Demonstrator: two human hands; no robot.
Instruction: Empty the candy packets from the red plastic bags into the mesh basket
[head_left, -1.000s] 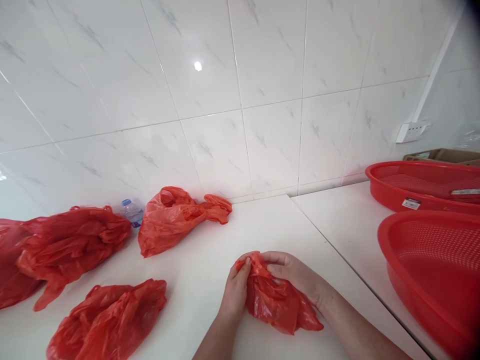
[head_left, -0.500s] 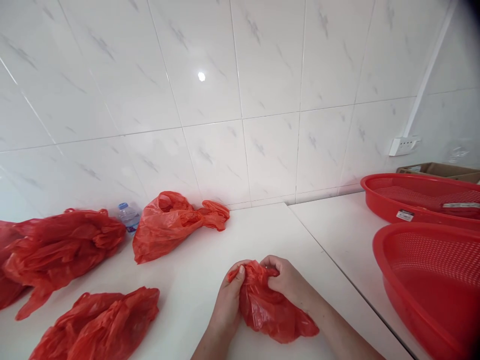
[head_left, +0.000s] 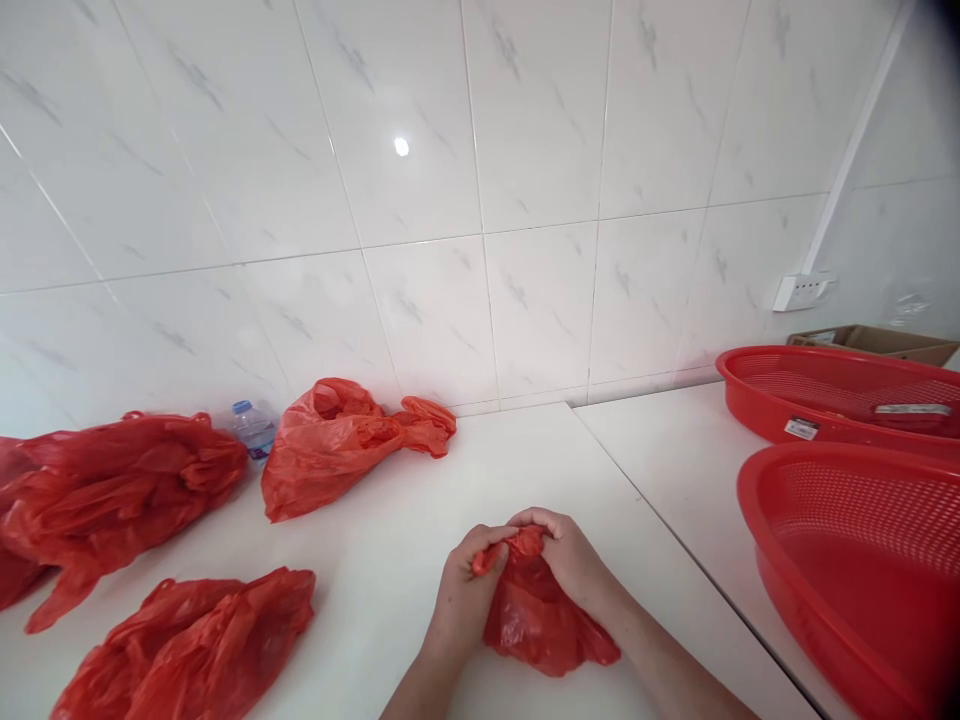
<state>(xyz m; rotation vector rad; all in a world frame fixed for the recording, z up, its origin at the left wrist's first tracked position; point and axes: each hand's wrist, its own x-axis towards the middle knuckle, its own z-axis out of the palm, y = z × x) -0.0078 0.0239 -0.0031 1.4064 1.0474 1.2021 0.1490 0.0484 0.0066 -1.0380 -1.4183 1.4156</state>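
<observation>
Your left hand (head_left: pixel 463 595) and right hand (head_left: pixel 566 560) pinch the bunched top of a red plastic bag (head_left: pixel 540 630) over the white worktop (head_left: pixel 375 590). Keep both grips close so the thin film stays gathered.

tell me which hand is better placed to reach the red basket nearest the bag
Right, probably: the right hand sits nearer the red mesh basket than the left hand, though both grip the red plastic bag.
</observation>
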